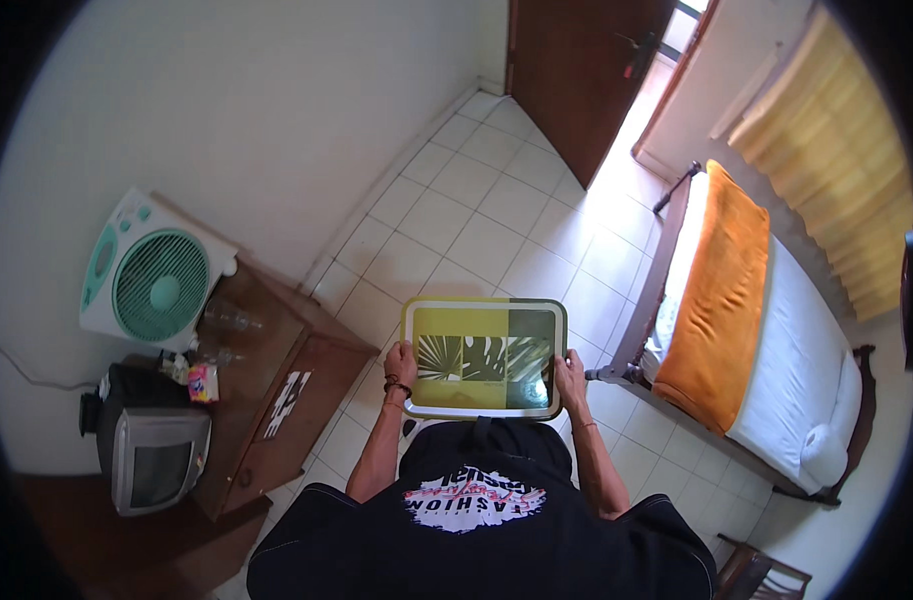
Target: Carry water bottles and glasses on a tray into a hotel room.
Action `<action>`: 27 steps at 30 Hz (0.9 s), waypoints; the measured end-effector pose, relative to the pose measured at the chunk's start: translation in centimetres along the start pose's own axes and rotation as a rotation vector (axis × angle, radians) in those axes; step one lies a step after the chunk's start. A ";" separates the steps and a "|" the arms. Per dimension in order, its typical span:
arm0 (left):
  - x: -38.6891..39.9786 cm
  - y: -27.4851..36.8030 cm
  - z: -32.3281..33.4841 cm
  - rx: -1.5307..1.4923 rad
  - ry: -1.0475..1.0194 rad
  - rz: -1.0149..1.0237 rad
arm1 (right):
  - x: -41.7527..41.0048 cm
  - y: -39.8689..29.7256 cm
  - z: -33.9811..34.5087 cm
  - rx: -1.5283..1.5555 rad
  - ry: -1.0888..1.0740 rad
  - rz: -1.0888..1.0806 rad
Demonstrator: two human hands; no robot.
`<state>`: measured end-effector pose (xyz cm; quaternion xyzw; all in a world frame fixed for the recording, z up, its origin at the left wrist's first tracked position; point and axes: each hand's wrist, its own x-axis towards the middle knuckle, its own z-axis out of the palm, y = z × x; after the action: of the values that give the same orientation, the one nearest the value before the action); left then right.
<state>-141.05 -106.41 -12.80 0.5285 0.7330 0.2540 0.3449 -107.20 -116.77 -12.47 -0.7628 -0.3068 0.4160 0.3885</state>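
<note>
A rectangular tray (456, 321) with a yellow-green and dark green leaf pattern and a pale inner border is held in front of my body, over the tiled floor. My left hand (401, 365) grips its left short side, with dark bracelets at the wrist. On the opposite short side, my right hand (570, 375) has its fingers curled over the rim. The tray's near long edge is close to my black shirt, and nothing lies on its face. The undersides of both hands are hidden.
On the left, a wooden cabinet (265, 330) bears a white and green box fan (160, 285), plastic bottles and a packet; a small CRT television (156, 461) is beside it. A bed with an orange blanket (715, 300) stands right. A brown door (584, 75) is ajar ahead; a wooden chair (760, 574) is lower right.
</note>
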 end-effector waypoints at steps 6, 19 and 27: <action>1.3 4.5 6.6 0.014 -0.106 -0.003 | 3.1 0.2 -6.1 0.124 0.080 0.018; 10.0 12.8 18.3 0.118 -0.397 0.165 | 6.5 3.0 -10.0 0.209 0.473 0.168; 18.1 23.4 26.5 0.152 -0.542 0.264 | 14.8 0.3 -13.6 0.308 0.595 0.270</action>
<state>-110.16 -81.69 -16.64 0.6918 0.5563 0.0906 0.4514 -88.38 -109.80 -13.83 -0.8167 -0.0106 0.2646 0.5128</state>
